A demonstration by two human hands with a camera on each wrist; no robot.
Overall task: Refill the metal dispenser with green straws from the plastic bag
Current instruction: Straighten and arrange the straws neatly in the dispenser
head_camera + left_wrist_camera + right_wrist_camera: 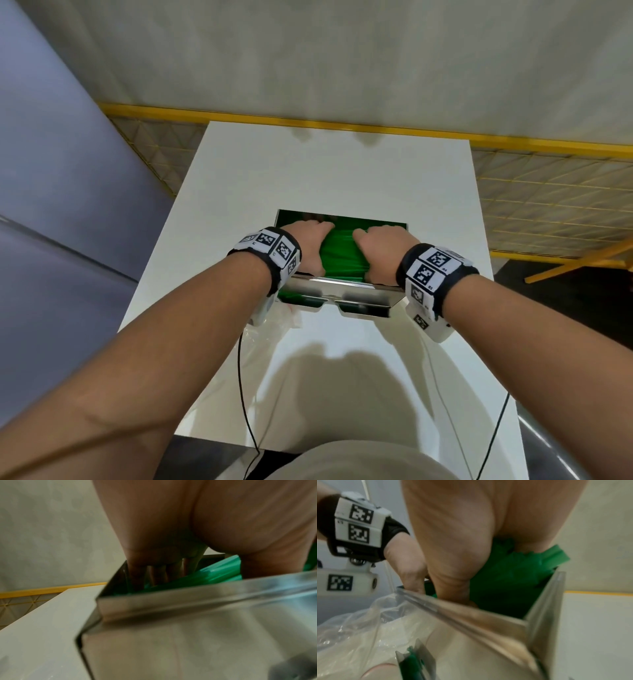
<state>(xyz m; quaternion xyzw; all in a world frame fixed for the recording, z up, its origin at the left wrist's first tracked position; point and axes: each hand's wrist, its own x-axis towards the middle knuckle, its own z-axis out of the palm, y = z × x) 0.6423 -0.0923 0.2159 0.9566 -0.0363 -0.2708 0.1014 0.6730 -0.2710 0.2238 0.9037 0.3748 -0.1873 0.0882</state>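
Observation:
The metal dispenser [346, 296] stands open-topped on the white table [342, 164]. A bundle of green straws [342, 255] lies crosswise in its top opening. My left hand [310, 241] grips the bundle's left end and my right hand [382, 246] grips its right end, both with fingers curled over the straws. In the left wrist view the fingers [157, 574] reach down inside the dispenser [171, 601] beside the straws [216, 572]. From the right wrist, my right hand [453, 540] wraps the straws [505, 574] above the dispenser's rim [544, 601]. The clear plastic bag [277, 325] lies crumpled in front, under my left wrist.
The table's far edge meets a yellow rail [308, 121] and a wire mesh fence [548, 192]. Thin black cables [241, 377] trail from both wrists across the near table. The bag [359, 628] spreads left of the dispenser's front slot [359, 306].

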